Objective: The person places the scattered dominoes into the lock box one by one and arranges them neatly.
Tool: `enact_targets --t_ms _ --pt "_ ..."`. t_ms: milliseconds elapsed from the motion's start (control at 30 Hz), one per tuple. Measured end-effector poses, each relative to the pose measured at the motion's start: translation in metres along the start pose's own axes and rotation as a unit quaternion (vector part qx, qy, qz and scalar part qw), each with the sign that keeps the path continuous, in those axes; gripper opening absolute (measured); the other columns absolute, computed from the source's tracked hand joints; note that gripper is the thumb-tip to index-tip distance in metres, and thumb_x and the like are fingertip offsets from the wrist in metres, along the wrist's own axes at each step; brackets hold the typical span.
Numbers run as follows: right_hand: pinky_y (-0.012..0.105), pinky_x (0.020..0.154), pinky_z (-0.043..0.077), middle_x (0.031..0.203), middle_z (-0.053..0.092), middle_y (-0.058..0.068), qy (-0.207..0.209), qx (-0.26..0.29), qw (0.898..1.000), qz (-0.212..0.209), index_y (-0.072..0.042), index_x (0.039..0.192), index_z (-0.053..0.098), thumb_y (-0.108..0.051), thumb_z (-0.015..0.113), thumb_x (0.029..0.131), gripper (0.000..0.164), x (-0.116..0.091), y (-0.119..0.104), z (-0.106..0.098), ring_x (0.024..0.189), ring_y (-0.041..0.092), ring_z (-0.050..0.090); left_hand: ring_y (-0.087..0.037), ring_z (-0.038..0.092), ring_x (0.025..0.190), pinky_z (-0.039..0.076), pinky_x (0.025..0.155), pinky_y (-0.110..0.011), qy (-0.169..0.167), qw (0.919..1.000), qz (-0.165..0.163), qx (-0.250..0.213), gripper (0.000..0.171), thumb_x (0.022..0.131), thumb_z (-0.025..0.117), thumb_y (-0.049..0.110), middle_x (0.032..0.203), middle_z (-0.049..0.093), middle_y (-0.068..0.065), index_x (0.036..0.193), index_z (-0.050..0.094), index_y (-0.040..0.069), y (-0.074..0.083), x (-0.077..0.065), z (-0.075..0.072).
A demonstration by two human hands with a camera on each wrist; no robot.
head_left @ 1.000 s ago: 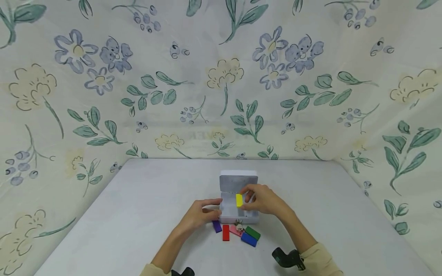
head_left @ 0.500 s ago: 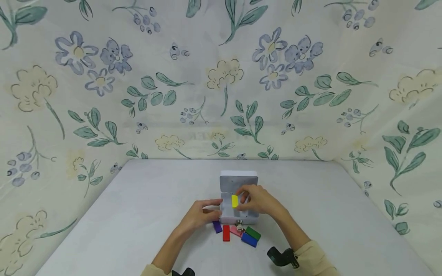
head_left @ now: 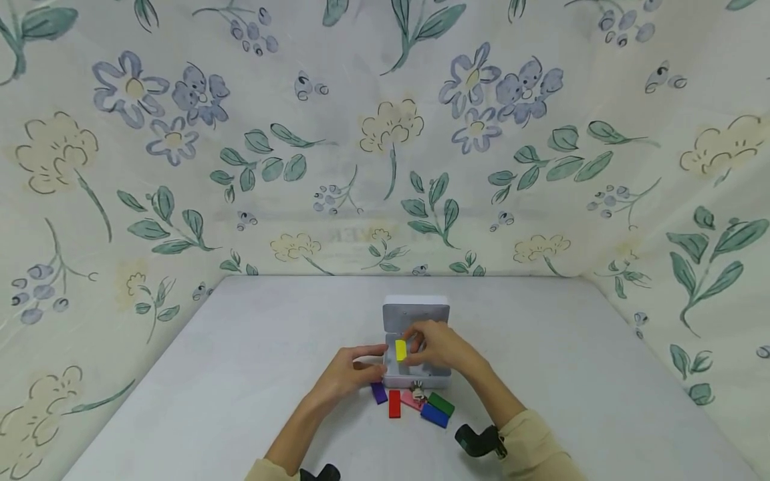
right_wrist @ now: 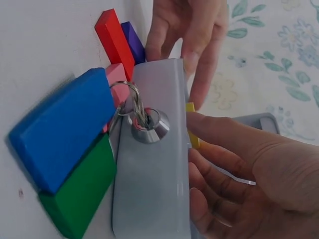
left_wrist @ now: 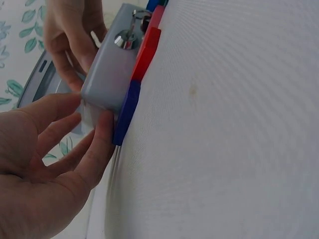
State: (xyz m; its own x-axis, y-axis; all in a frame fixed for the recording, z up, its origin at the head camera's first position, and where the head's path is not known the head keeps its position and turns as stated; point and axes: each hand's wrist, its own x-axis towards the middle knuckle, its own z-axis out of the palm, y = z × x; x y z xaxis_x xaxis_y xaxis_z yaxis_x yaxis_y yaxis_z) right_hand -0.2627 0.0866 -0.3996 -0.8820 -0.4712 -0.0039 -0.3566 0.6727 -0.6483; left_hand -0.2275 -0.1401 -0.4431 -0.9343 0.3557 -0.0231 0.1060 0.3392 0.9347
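My right hand (head_left: 442, 344) pinches yellow block (head_left: 401, 350); left hand (head_left: 349, 371), loosely spread, touches box (right_wrist: 149, 184). Best brace box, lower block gently.

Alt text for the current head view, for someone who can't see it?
A right hand pinches a yellow block at an open gray box; the left hand touches the box's left side. In front, on a white table, lie purple, red, pink, green and blue blocks.

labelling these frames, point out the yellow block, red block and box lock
Yellow block (head_left: 400, 351), head view: middle of visible face
Red block (head_left: 394, 404), head view: top face
Box lock (right_wrist: 154, 133), right wrist view: silver collar
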Motion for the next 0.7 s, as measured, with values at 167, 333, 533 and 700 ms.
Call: enact_targets --t_ms 167,333,533,700 --pt "0.024 0.068 0.053 0.084 0.065 0.000 -0.008 0.001 1.000 -0.008 -0.006 0.113 0.068 -0.017 0.082 0.079 0.038 0.005 0.000 0.007 0.075 0.013 0.057 -0.027 0.069 0.107 0.058 0.088 -0.039 0.003 1.0000 -0.001 -0.001 0.045 0.092 0.068 0.024 0.140 0.057 -0.016 0.134 0.060 0.010 0.000 0.000 0.001" --pt "0.023 0.068 0.050 0.081 0.065 -0.001 -0.009 -0.007 1.000 -0.010 -0.006 0.111 0.069 -0.017 0.082 0.078 0.038 0.008 0.001 0.012 0.074 0.012 0.056 -0.030 0.069 0.107 0.058 0.088 -0.041 0.007 1.0000 0.001 -0.003 0.045 0.092 0.068 0.024 0.140 0.057 -0.017 0.134 0.060 0.009 0.001 0.000 0.002" --pt "0.024 0.070 0.051 0.081 0.065 -0.003 -0.014 -0.017 1.000 -0.006 -0.006 0.113 0.069 -0.018 0.082 0.078 0.039 0.010 0.002 0.017 0.075 0.012 0.057 -0.031 0.068 0.110 0.058 0.088 -0.042 0.009 1.0000 0.000 0.002 0.046 0.091 0.069 0.025 0.140 0.057 -0.016 0.134 0.061 0.010 0.001 0.001 0.001" --pt "0.024 0.066 0.049 0.080 0.065 -0.003 -0.014 -0.030 0.999 -0.011 -0.007 0.113 0.069 -0.018 0.082 0.078 0.039 0.012 0.002 0.019 0.073 0.011 0.056 -0.030 0.068 0.109 0.058 0.088 -0.042 0.010 0.9999 0.001 0.006 0.046 0.091 0.069 0.023 0.140 0.057 -0.016 0.135 0.060 0.009 0.000 0.002 0.001"
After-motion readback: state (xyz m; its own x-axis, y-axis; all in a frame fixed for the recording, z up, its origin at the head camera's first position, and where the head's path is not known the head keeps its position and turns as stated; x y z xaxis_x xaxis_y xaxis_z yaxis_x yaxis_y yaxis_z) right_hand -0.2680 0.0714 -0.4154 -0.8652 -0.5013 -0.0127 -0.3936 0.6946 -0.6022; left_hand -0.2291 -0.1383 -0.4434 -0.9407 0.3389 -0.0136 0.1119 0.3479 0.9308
